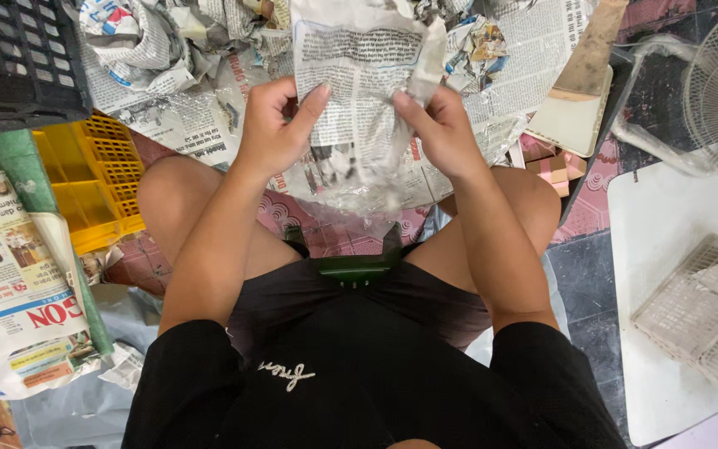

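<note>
Both arms run forward from the black sleeves, elbows tucked in over the bare knees, forearms angling inward so the hands meet out in front at the same height. The left hand (274, 125) is curled, knuckles up, thumb stretched out to the right and pressed flat, fingers folded in behind. The right hand (442, 129) mirrors it, thumb pointing left toward the other thumb, fingers wrapped round and out of sight at the back. Thumbs sit close, not touching. Wrists are straight, barely cocked. Both hands are closed in a pinch grip, thumb against fingers. Legs are spread, knees bent outward beneath the forearms.
</note>
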